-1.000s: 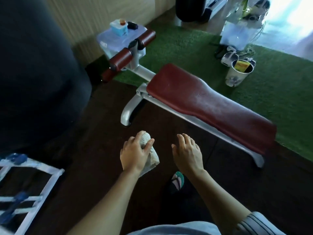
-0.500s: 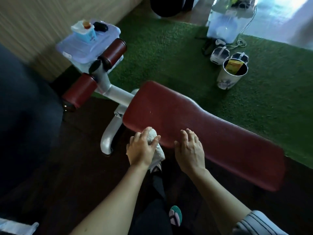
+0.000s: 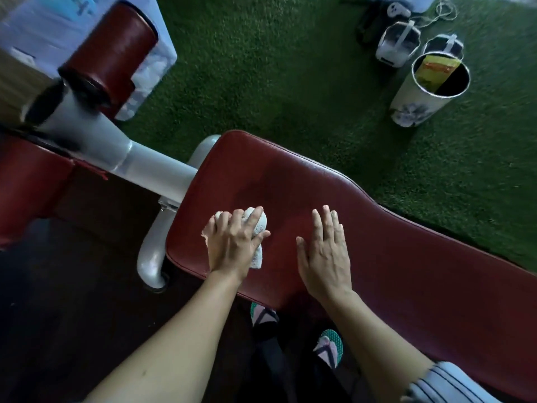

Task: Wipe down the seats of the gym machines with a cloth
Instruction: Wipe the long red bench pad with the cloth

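Observation:
A long dark-red padded bench seat (image 3: 392, 257) on a white metal frame (image 3: 151, 167) runs from the centre to the lower right. My left hand (image 3: 232, 242) presses a crumpled white cloth (image 3: 258, 225) flat onto the seat's near-left end. My right hand (image 3: 322, 254) lies just to the right of it, palm down on the pad, fingers straight and slightly apart, holding nothing.
Two red foam rollers (image 3: 110, 50) stick out from the frame at upper left, beside a pale plastic box (image 3: 157, 50). On the green turf (image 3: 276, 68) stand a white cylindrical bin (image 3: 421, 94) and two small white devices (image 3: 398, 45). My sandalled feet (image 3: 328, 347) are under the bench edge.
I have moved closer and leaned over the bench. Both hands went forward from the near edge onto the seat pad, the left one bringing the cloth down onto it.

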`<action>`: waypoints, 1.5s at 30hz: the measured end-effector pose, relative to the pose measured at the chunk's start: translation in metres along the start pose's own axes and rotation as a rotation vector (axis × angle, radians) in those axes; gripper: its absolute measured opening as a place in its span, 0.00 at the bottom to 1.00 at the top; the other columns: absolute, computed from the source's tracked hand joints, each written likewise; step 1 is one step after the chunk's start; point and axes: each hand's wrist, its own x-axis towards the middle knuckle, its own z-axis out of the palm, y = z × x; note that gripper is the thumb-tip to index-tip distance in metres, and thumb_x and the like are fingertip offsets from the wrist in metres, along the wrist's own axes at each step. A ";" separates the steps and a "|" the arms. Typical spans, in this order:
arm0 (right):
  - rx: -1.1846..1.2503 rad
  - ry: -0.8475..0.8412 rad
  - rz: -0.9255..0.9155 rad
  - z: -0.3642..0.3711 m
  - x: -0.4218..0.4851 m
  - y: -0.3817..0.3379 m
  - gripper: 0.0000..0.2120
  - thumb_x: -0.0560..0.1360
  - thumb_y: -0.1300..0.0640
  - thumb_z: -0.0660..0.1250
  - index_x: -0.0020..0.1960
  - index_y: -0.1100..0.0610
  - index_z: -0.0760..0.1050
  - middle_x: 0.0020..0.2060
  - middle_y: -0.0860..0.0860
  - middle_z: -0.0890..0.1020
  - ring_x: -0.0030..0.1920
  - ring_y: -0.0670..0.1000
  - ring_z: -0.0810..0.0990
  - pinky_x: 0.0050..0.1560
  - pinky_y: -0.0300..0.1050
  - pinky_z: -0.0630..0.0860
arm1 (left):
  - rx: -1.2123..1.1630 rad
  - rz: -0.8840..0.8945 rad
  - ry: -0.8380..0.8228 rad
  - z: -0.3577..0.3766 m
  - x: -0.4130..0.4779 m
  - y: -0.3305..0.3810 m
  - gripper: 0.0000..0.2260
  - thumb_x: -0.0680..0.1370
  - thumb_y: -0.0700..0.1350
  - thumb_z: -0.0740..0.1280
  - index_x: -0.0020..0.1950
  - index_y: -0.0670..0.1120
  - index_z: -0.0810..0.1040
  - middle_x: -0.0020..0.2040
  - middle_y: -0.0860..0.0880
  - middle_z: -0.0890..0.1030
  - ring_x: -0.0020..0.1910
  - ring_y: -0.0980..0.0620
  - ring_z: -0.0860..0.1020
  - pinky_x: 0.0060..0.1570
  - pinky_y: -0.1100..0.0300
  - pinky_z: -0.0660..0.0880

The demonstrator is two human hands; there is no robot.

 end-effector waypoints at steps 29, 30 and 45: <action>-0.103 -0.028 -0.059 0.083 0.026 0.045 0.31 0.79 0.43 0.47 0.78 0.56 0.46 0.77 0.53 0.47 0.77 0.50 0.41 0.75 0.51 0.38 | -0.070 0.113 -0.071 0.068 -0.055 0.000 0.24 0.77 0.50 0.59 0.74 0.57 0.65 0.76 0.46 0.63 0.75 0.38 0.54 0.68 0.36 0.56; -0.097 -0.026 -0.062 0.083 0.026 0.045 0.31 0.79 0.43 0.47 0.78 0.56 0.46 0.77 0.52 0.47 0.77 0.50 0.41 0.75 0.51 0.38 | -0.080 0.192 -0.104 0.066 -0.071 -0.010 0.24 0.76 0.49 0.61 0.73 0.57 0.66 0.76 0.47 0.63 0.76 0.39 0.55 0.69 0.38 0.56; -0.044 0.036 0.055 0.072 0.045 0.060 0.31 0.79 0.44 0.47 0.77 0.57 0.46 0.77 0.52 0.46 0.76 0.50 0.39 0.75 0.50 0.37 | -0.065 0.259 -0.108 0.064 -0.015 -0.040 0.22 0.76 0.51 0.58 0.70 0.58 0.68 0.73 0.45 0.68 0.73 0.39 0.60 0.67 0.36 0.63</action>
